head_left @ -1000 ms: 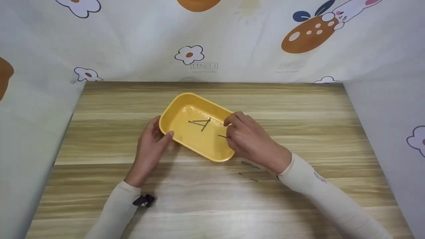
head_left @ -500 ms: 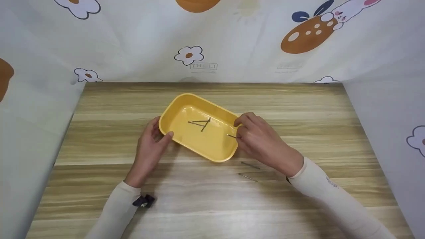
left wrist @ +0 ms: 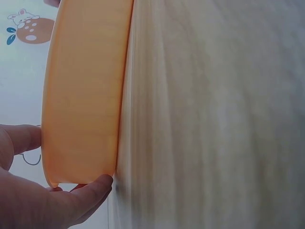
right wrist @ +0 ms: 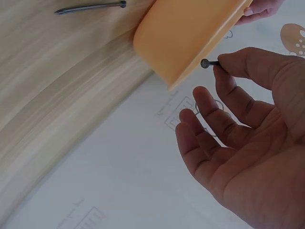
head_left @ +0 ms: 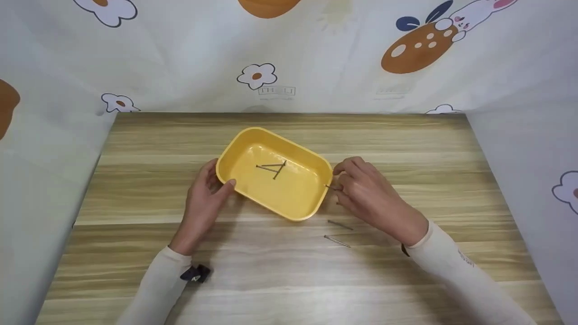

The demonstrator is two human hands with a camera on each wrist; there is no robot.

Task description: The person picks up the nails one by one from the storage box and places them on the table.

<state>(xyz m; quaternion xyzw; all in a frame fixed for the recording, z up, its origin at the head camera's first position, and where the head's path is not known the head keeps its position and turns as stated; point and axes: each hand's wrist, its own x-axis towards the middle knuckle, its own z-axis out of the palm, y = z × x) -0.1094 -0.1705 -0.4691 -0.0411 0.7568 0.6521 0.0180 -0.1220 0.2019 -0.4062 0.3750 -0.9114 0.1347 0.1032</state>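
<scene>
While gripping the yellow tray (head_left: 295, 215) at its left rim, left hand (head_left: 205, 192), right hand (head_left: 368, 194) pinching what looked like a nail (head_left: 331, 187) beside the right rim.

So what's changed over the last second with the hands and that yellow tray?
The right hand, pinching a nail, drew back rightward from inside the yellow tray to just outside its rim. The left hand holds the tray's left end as before; nails in the tray and nails on the table unmoved.

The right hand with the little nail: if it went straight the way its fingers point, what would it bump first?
Probably the yellow tray. The right hand points left at its near end wall, and the pinched nail would likely touch first, though depth is unclear.
</scene>
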